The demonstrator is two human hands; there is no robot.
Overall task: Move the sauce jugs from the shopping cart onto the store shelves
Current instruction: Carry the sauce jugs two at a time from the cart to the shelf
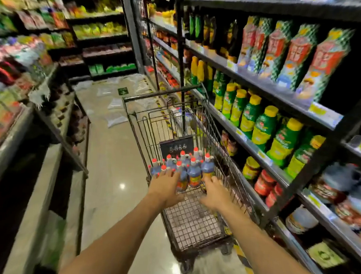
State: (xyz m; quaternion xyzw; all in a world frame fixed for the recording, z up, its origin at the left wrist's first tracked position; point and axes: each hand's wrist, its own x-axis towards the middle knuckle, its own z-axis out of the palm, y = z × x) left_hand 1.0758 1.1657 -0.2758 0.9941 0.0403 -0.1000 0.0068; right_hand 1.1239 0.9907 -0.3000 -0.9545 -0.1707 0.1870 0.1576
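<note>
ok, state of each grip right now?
Left grip: open, fingers spread at the jugs, holding nothing.
Right grip: open, fingers at the jugs, holding nothing.

Both arms are bare and extend forward and downward from the lower edge of the view. The left arm (pixel 117 237) runs up and to the right, and the right arm (pixel 260 239) runs up and to the left, so the wrists converge. The left hand (pixel 166 188) is back-up, fingers straight and spread, holding nothing. The right hand (pixel 215 193) lies just beside it, level with it, fingers reaching forward, thumb turned inward. Motion blur hides the finer finger detail.
</note>
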